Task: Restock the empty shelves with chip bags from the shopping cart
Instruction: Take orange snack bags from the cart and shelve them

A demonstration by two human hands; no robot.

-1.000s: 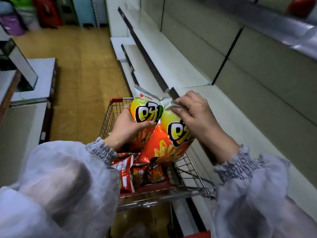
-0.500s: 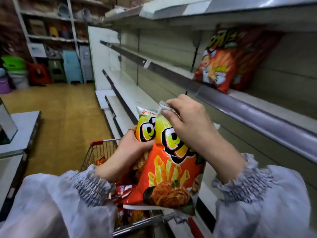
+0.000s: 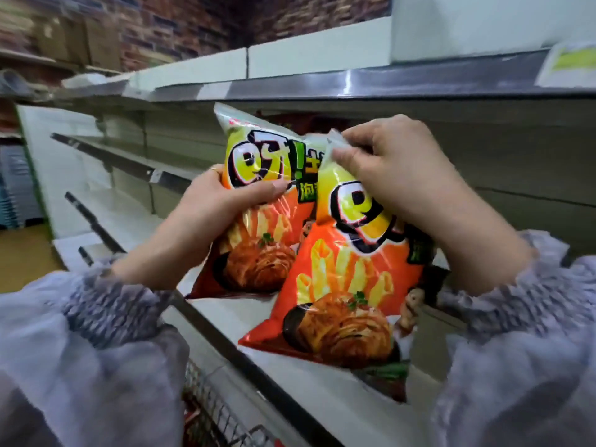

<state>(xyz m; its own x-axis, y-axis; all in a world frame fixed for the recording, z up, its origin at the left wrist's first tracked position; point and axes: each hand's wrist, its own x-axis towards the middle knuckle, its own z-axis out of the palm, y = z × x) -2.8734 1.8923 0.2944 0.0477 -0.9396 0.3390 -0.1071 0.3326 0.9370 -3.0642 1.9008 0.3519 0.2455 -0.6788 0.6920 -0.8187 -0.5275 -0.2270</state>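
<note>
Up from cart (image 3: pixel 211 411) to mid-frame shelf (image 3: pixel 290 382): my left hand (image 3: pixel 219 201) clasps left bag (image 3: pixel 258 169), right hand (image 3: pixel 396 175) pinches right bag (image 3: pixel 348 285) top; placing next.

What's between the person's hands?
Two overlapping chip bags: the left hand grips the rear bag, the right hand pinches the front bag by its top. Head view shows it.

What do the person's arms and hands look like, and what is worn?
Both arms wear loose, puffy sleeves of thin pale grey fabric, the left sleeve and the right sleeve, each ending in a gathered elastic cuff. The left hand and right hand wear no gloves. A thin ring sits on a left finger.
</note>
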